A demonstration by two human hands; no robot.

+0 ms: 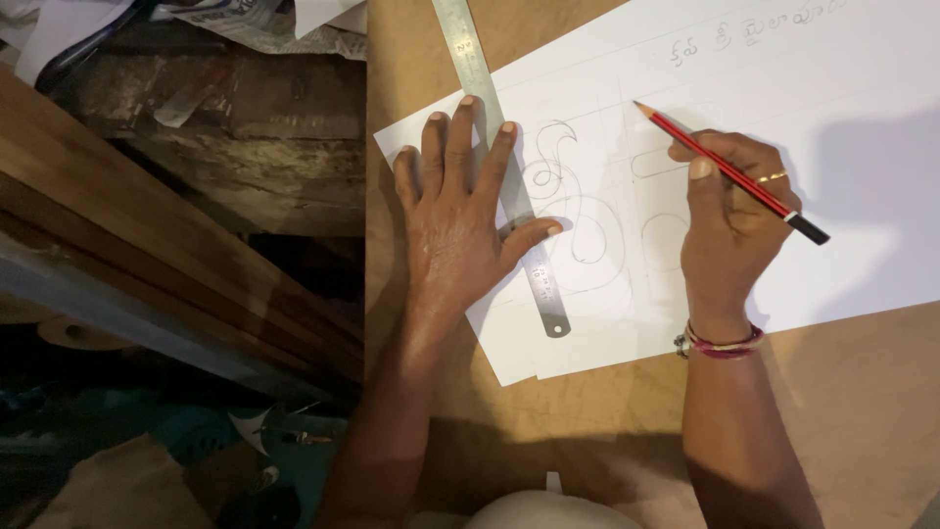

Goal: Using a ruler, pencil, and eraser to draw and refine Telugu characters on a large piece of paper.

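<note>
Left hand, fingers spread, is pressing the steel ruler; right hand is pinching the red pencil. Easing pressure would likely let the ruler slip, skewing any ruled line on the paper.

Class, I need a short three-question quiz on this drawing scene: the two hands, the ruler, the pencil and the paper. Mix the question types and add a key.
1. True or false: the left hand lies flat on the ruler.
2. What does the right hand hold? A) an eraser B) a pencil C) scissors
3. Fill in: the paper lies on a ____ board.

Key: 1 true; 2 B; 3 brown.
</note>
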